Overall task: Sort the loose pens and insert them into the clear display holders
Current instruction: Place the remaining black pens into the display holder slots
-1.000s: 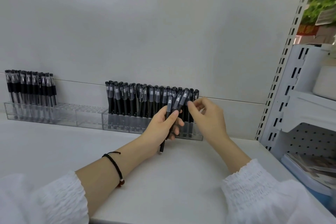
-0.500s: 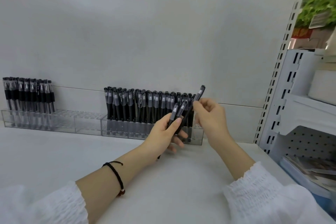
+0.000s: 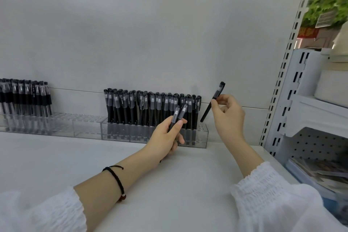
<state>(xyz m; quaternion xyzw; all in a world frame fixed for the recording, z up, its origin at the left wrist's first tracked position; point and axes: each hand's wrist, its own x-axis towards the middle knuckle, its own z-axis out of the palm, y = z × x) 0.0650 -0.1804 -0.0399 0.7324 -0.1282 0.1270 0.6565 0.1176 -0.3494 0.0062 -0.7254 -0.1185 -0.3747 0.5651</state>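
Head view: insertion step.
- Right hand [image 3: 228, 114] pinches one pen [image 3: 209, 107], tilted, tip over free holes at 3 o'clock end of holder [image 3: 203, 136].
- Left hand [image 3: 165, 137] grips two spare pens [image 3: 176, 115] just in front of holder.
- Next move, likely: straighten pen, lower into free hole.

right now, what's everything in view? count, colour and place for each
clear holders: at least two, transparent, in a row against the back panel
standing pens: many, black, clear caps, in the holders' right part and far-left end
shelf: one, white, under the holders
back panel: one, pale grey, behind
side rack: one, white, right
papers: a stack, mixed colours, lower right
bracelet: one, black cord, left wrist
left hand: grips at least two loose pens, black, before the holders
right hand: pinches a single pen, black, tilted, above the holders' right end
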